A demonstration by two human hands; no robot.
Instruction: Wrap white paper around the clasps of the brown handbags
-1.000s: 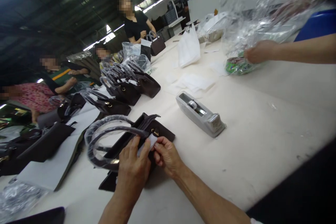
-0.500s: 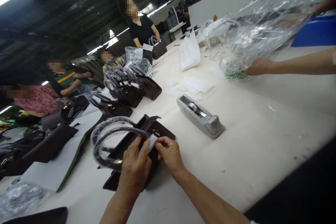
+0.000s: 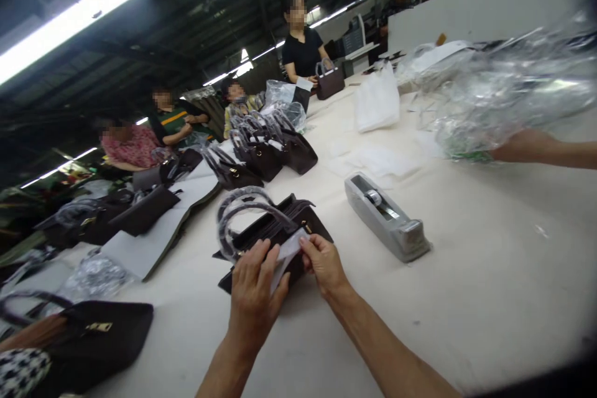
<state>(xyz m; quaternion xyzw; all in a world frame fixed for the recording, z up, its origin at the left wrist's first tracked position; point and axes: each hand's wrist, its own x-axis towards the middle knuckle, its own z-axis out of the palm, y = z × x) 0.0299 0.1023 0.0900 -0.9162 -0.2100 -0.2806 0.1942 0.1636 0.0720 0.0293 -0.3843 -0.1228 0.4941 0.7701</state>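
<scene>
A dark brown handbag (image 3: 242, 240) stands tilted on the table before me, its two handles (image 3: 233, 205) wrapped in clear plastic. White tissue-like paper (image 3: 290, 249) lies across its front near a gold clasp (image 3: 306, 227). My left hand (image 3: 255, 286) is closed on the lower part of this paper, fingers against the bag and thumb apart from them. The upper end of the paper is pinched between thumb and forefinger of my right hand (image 3: 326, 264), just below the clasp. To the right sits a grey tape dispenser (image 3: 389, 217).
Several wrapped brown handbags (image 3: 256, 152) stand beyond mine. At left, a co-worker's hand (image 3: 41, 331) touches another handbag (image 3: 102, 339). A co-worker's hand (image 3: 527, 146) holds clear plastic bags (image 3: 504, 96) at right. White sheets (image 3: 377, 161) lie past the dispenser.
The whole view has swung left, so things appear farther right. More of the white paper shows between my hands. A checked sleeve and hand have come in at lower left.
</scene>
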